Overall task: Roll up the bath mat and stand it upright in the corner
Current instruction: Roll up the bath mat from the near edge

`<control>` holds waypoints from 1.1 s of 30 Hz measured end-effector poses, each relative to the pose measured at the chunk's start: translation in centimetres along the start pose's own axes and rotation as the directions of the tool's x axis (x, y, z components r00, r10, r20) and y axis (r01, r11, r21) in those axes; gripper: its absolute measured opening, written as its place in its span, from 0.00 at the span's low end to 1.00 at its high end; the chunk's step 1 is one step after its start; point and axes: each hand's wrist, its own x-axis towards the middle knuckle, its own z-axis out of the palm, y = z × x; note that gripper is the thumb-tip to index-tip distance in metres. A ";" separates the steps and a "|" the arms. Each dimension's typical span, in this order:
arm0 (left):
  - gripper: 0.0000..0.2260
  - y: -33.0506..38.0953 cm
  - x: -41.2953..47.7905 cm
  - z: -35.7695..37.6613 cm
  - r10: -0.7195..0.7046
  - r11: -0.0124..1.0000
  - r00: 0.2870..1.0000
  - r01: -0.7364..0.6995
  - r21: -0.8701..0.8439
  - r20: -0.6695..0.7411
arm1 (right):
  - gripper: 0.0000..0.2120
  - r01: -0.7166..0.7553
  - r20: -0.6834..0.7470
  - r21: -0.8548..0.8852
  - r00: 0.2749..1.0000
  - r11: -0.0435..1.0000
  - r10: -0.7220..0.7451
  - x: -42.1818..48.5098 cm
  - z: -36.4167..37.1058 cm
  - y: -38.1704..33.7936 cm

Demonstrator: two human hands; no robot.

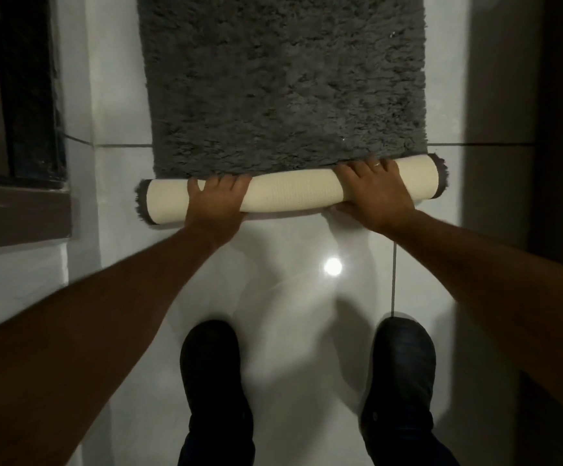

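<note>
Right now both of my hands are on the one bath mat (pixel 283 79), two hands in all. My left hand (pixel 218 200) is curled over the rolled part (pixel 290 193), fingers draped across its top toward the flat pile and the palm pressed on the near side. My right hand (pixel 374 193) is clamped around the same roll further along, four fingers over the top and the thumb tucked under the near side; one ring (pixel 376 164) shows on a finger of that hand.

Between and beyond my hands the roll shows its cream, ribbed backing, a single tube lying across the floor (pixel 290 297), slightly slanted so the right end sits farther from me than the left. Grey tufts stick out at each of its two ends. Past the roll, the unrolled rest of the mat lies flat with its shaggy grey pile up, running away to the far edge of view.

Nearer to me, my two dark shoes (pixel 211 371) stand on the glossy white floor tiles, well apart from the roll, one beneath each arm. One bright light reflection (pixel 332 266) sits on the tile between the roll and the shoes. Two grout lines cross the floor: one runs under the mat just beyond the roll, one runs from my right hand toward my right shoe. A dark step or ledge (pixel 18 210) borders the floor's left edge.
</note>
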 end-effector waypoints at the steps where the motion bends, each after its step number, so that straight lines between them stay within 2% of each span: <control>1: 0.24 0.0 -0.6 -0.3 0.001 1.000 1.000 -0.001 -0.011 0.018 | 0.28 0.024 0.033 0.024 0.999 0.999 -0.025 -0.2 -0.3 0.2; 4: 0.28 0.2 -2.7 -0.2 0.046 0.989 0.973 -0.013 -0.147 0.227 | 0.27 0.061 0.216 0.147 0.972 0.987 -0.092 -2.1 -0.7 0.5; 6: 0.32 0.5 -4.1 0.2 0.123 0.968 0.889 -0.009 -0.251 0.441 | 0.28 0.005 0.385 0.244 0.917 0.970 -0.102 -3.6 -0.4 0.1; 8: 0.33 0.7 -4.8 0.5 0.158 0.960 0.809 0.009 -0.280 0.566 | 0.32 -0.065 0.476 0.275 0.876 0.959 -0.077 -5.0 0.2 -0.9; 10: 0.34 0.5 -4.5 0.3 0.159 0.949 0.749 0.063 -0.309 0.643 | 0.35 -0.083 0.389 0.217 0.921 0.973 -0.009 -6.6 0.9 -1.7; 12: 0.36 0.0 -3.2 -0.1 0.173 0.908 0.704 0.156 -0.388 0.689 | 0.32 -0.063 0.177 0.113 0.983 0.992 0.043 -8.2 1.4 -2.1; 13: 0.37 -0.3 -2.7 -0.4 0.171 0.892 0.707 0.185 -0.413 0.686 | 0.29 -0.048 0.094 0.077 0.995 0.996 0.040 -8.9 1.6 -2.3; 14: 0.38 -0.5 -2.5 -0.7 0.145 0.894 0.751 0.179 -0.411 0.644 | 0.27 -0.041 0.060 0.059 0.997 0.997 0.038 -9.1 1.8 -2.5; 15: 0.39 -0.5 -2.7 -0.8 0.092 0.916 0.840 0.140 -0.377 0.535 | 0.26 -0.056 0.056 0.052 0.997 0.997 0.053 -8.9 2.0 -2.5; 16: 0.37 -0.5 -3.4 -0.8 0.036 0.947 0.936 0.080 -0.311 0.350 | 0.26 -0.094 0.066 0.060 0.994 0.994 0.090 -8.2 2.1 -2.6; 17: 0.31 -0.4 -4.4 -0.6 0.016 0.971 0.991 0.017 -0.239 0.132 | 0.25 -0.149 0.072 0.068 0.987 0.986 0.144 -7.1 2.2 -2.5; 18: 0.26 -0.1 -5.7 -0.3 0.029 0.981 0.998 -0.040 -0.190 -0.062 | 0.25 -0.205 0.064 0.074 0.978 0.976 0.201 -5.8 2.1 -2.5; 19: 0.24 0.0 -6.8 0.3 0.065 0.982 0.983 -0.094 -0.162 -0.173 | 0.25 -0.261 0.051 0.092 0.965 0.961 0.258 -4.3 2.0 -2.5; 20: 0.26 0.2 -7.6 0.8 0.101 0.984 0.978 -0.125 -0.128 -0.180 | 0.25 -0.314 0.030 0.123 0.949 0.941 0.313 -3.0 1.7 -2.6; 22: 0.43 0.4 -7.5 1.7 0.116 0.993 0.993 -0.115 -0.035 0.000 | 0.25 -0.378 -0.028 0.203 0.920 0.903 0.391 -1.4 1.2 -2.8; 23: 0.50 0.4 -6.8 1.7 0.102 0.995 0.993 -0.102 0.007 0.065 | 0.26 -0.372 -0.056 0.230 0.918 0.899 0.394 -1.3 1.1 -2.9; 25: 0.57 0.3 -4.6 1.4 0.060 0.996 0.993 -0.066 0.059 0.101 | 0.31 -0.285 -0.101 0.184 0.947 0.941 0.306 -1.9 1.0 -2.9; 27: 0.55 -0.2 -2.3 0.6 0.021 0.996 0.996 -0.028 0.080 0.084 | 0.42 -0.161 -0.080 0.046 0.983 0.986 0.165 -2.6 1.0 -2.5; 29: 0.47 -0.8 -0.8 0.0 0.017 0.996 0.999 -0.021 0.086 0.049 | 0.49 -0.114 -0.049 -0.019 0.992 0.993 0.113 -2.3 0.9 -1.7; 33: 0.30 -1.2 -0.5 -0.4 0.038 0.999 0.998 -0.037 0.016 -0.049 | 0.43 -0.108 -0.052 -0.060 0.993 0.992 0.105 -1.2 0.1 -1.1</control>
